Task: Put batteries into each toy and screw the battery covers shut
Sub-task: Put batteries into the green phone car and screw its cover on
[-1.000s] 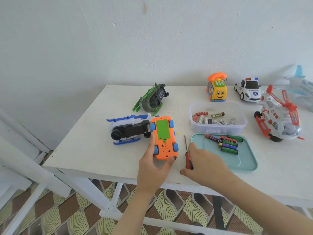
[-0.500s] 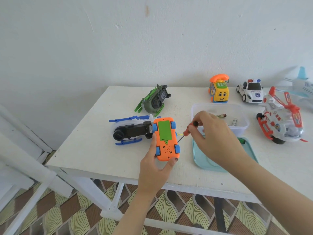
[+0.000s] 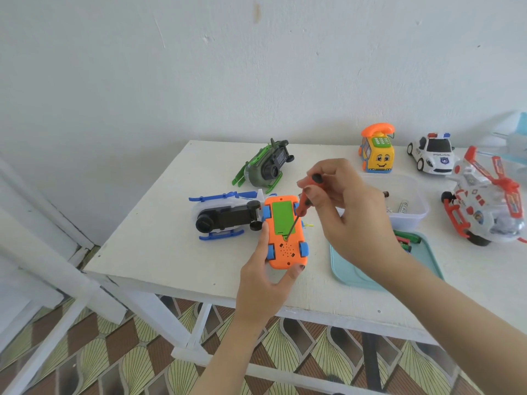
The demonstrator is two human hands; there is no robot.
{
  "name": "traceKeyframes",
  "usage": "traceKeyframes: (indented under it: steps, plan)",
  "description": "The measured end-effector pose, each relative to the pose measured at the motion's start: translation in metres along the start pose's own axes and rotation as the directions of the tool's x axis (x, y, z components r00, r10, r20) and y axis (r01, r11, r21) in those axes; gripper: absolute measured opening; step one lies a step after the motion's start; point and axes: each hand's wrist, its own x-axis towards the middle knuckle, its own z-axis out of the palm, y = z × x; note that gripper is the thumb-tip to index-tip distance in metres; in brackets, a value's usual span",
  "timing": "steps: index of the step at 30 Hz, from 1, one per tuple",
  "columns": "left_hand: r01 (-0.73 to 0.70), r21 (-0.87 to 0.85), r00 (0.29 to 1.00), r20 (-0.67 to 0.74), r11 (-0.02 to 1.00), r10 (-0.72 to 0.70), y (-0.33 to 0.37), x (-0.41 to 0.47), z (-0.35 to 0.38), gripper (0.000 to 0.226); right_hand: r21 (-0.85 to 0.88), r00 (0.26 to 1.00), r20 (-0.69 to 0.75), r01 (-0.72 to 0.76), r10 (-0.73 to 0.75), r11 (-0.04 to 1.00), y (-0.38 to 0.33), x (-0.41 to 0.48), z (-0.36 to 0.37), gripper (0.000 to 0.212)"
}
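Orange toy car [image 3: 286, 232]: lies underside up on the tabletop [image 3: 159, 252] near its front edge. Its long axis runs from the person toward the wall, with the speaker-grille end nearest the person. Which end is the nose cannot be told.

Green battery cover [image 3: 282, 216]: seated in its recess, lengthwise along the car.

Screwdriver [image 3: 300, 207]: slanted, tip down at the cover's near tab, handle leaning up and to the right.

Hands: the left hand [image 3: 265, 283] grips the car's near end, thumb along one flank. The right hand [image 3: 350, 212] pinches the screwdriver handle.

Step in hand, as judged: working this cover's screw. Whether batteries are inside is not visible.

Next move calls for a seated tip, downward pressure and a steadied car.

Adjacent: blue-and-white helicopter [image 3: 225, 216] touching or just beside the car's far left wheel.
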Motion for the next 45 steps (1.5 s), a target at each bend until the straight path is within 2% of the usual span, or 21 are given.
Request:
traceKeyframes:
  steps: [5,10,13,17,18,20,22,25,29,31,34,35,37,40,43,45]
  plan:
    - [0.011,-0.001,1.0,-0.002,1.0,-0.011,-0.002,0.0,0.001,0.09,-0.028,0.999,0.039,0.014,-0.013,1.0,0.001,-0.001,0.003,0.017]
    - [0.021,0.004,1.0,0.002,1.0,-0.021,-0.002,0.0,0.001,0.088,-0.124,0.989,0.141,0.065,-0.047,0.99,0.005,0.0,0.002,0.013]
    - [0.024,-0.005,1.0,0.001,1.0,-0.024,0.0,0.0,0.001,0.087,-0.051,0.99,0.124,0.076,-0.069,0.996,0.001,0.0,0.004,0.014]
    - [0.027,-0.013,1.0,0.002,1.0,-0.027,0.001,0.0,0.001,0.084,0.114,0.996,0.083,0.014,-0.023,0.993,-0.002,0.003,0.007,0.027]
    - [0.025,-0.013,1.0,0.003,1.0,-0.025,0.0,-0.001,0.001,0.085,0.086,0.997,0.062,0.041,-0.046,0.995,0.0,0.004,0.008,0.026]
    - [0.019,-0.008,1.0,0.006,1.0,-0.019,0.0,-0.001,0.001,0.086,-0.101,0.987,0.025,0.163,-0.161,0.981,0.005,0.006,0.009,0.02]
    - [0.017,-0.007,1.0,0.004,1.0,-0.017,0.0,-0.001,0.001,0.085,-0.205,0.981,0.031,0.193,-0.19,0.96,0.009,0.005,0.009,0.034]
    - [0.019,-0.017,1.0,-0.002,1.0,-0.019,0.001,0.0,0.002,0.084,-0.072,0.991,0.104,0.092,-0.085,0.993,0.012,0.004,0.008,0.048]
    - [0.024,-0.017,1.0,-0.008,1.0,-0.024,-0.002,0.0,0.002,0.088,0.203,0.989,0.134,0.028,-0.056,0.979,0.007,0.005,0.009,0.037]
    - [0.025,-0.019,1.0,-0.007,1.0,-0.025,-0.001,0.0,0.001,0.089,0.242,0.994,0.105,-0.007,-0.019,0.97,0.003,0.003,0.01,0.032]
    - [0.017,-0.015,1.0,-0.003,1.0,-0.017,0.001,-0.001,0.0,0.088,-0.01,0.992,-0.048,0.113,-0.114,0.993,0.004,0.001,0.015,0.018]
    - [0.013,-0.016,1.0,0.002,1.0,-0.013,0.002,-0.001,0.0,0.087,-0.072,0.987,-0.069,0.139,-0.144,0.988,0.005,0.0,0.017,0.021]
    - [0.013,-0.021,1.0,0.011,1.0,-0.013,0.004,-0.001,0.0,0.085,-0.06,0.988,-0.019,0.153,-0.155,0.986,0.007,-0.003,0.021,0.034]
    - [0.009,-0.022,1.0,0.006,1.0,-0.009,0.005,-0.001,-0.001,0.087,0.021,0.981,0.084,0.172,-0.173,0.985,0.002,-0.007,0.025,0.04]
    - [0.013,-0.025,1.0,0.006,1.0,-0.013,0.005,-0.001,-0.002,0.086,0.036,0.987,-0.009,0.161,-0.16,0.986,-0.004,-0.005,0.029,0.036]
    - [0.017,-0.023,1.0,0.001,1.0,-0.017,0.005,-0.001,-0.001,0.087,-0.041,0.979,-0.105,0.171,-0.174,0.984,-0.002,-0.002,0.03,0.033]
